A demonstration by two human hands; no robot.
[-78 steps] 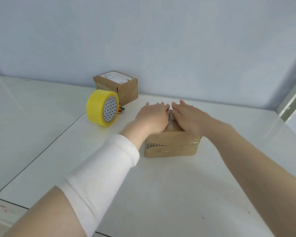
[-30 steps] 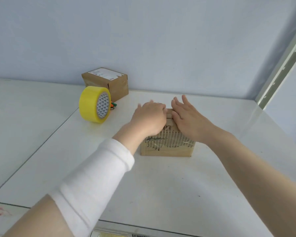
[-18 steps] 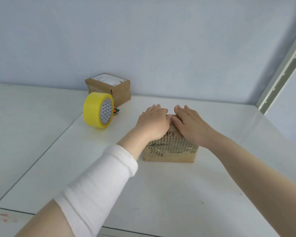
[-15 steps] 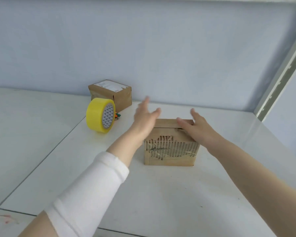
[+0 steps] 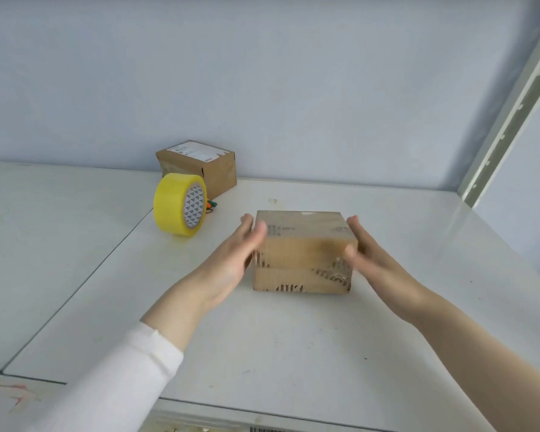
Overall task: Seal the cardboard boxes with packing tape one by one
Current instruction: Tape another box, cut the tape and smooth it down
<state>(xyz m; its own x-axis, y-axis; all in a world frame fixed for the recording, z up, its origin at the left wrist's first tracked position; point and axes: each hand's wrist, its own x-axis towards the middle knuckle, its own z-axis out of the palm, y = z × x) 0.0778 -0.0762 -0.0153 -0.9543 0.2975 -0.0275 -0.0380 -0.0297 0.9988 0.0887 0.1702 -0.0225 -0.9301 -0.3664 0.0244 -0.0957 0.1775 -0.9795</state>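
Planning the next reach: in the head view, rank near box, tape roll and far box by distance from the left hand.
1. near box, beside the left hand
2. tape roll, farther left
3. far box, at the back, behind the roll

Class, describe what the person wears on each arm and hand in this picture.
A white sleeve covers the left forearm, ending above the wrist. The left hand is bare: no glove, ring or watch shows. The right forearm and right hand are bare too, with no sleeve in view.
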